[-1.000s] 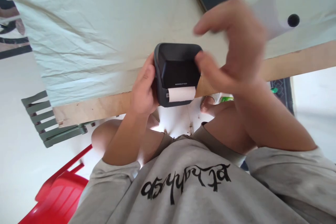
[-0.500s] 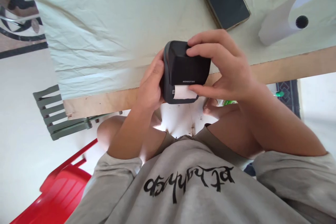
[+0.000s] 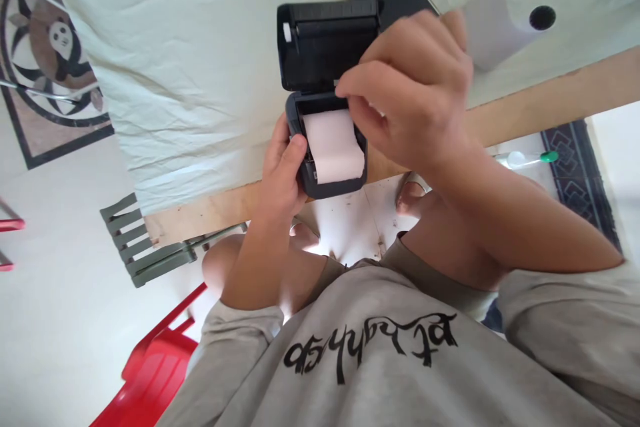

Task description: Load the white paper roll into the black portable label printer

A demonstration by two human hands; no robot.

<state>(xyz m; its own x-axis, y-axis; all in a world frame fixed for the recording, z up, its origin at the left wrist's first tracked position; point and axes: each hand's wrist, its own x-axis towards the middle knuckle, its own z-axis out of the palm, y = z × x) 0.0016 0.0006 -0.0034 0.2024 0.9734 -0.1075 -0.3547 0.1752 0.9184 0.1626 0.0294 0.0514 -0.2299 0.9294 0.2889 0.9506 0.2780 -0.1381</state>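
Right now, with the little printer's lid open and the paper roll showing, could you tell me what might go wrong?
The printer sits at the table edge, steadied only by the left hand; a slip could drop it. The right hand reaches in at the paper roll, so the paper may crease or feed crooked. The open lid stands just above those fingers and could pinch them.

I wear a loose grey shirt (image 3: 400, 380) with short sleeves (image 3: 240, 330) and curling black lettering (image 3: 370, 347) across the chest. My forearms and both hands are bare: no rings, no watch, no gloves.
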